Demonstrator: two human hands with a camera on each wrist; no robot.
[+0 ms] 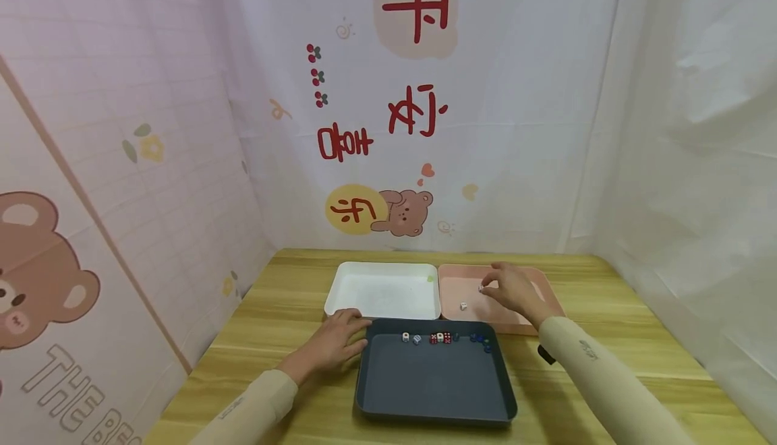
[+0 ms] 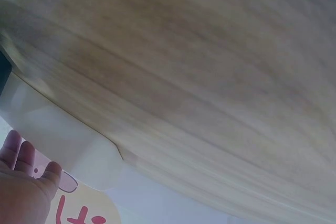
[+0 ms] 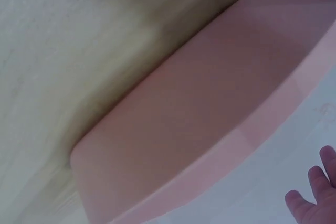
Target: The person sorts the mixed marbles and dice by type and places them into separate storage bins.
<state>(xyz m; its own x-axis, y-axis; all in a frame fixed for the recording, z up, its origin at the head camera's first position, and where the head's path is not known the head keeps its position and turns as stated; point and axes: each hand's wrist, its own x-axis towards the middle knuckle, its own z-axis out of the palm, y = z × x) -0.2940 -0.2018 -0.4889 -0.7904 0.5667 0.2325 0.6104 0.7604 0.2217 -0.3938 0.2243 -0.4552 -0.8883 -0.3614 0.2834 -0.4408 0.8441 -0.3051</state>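
Over the pink tray [image 1: 452,288], my right hand [image 1: 514,290] pinches a small white die [image 1: 481,288] between thumb and fingertips. A second white die [image 1: 463,306] lies in that tray, nearer its front. My left hand [image 1: 334,341] has its fingers loosely spread and touches the upper left rim of the dark grey tray [image 1: 434,384]. Along this tray's far side stand a white die [image 1: 405,337], a pale blue-and-white die [image 1: 417,340], red dice [image 1: 434,338] with a white one [image 1: 440,338] between them, and several dark blue dice [image 1: 480,339]. Neither wrist view shows a die.
A white tray [image 1: 382,290] stands left of the pink one, behind the dark tray; a small green mark shows near its right end. All three stand close together on the wooden table [image 1: 285,297]. Printed cloth [image 1: 516,128] hangs at the back and both sides.
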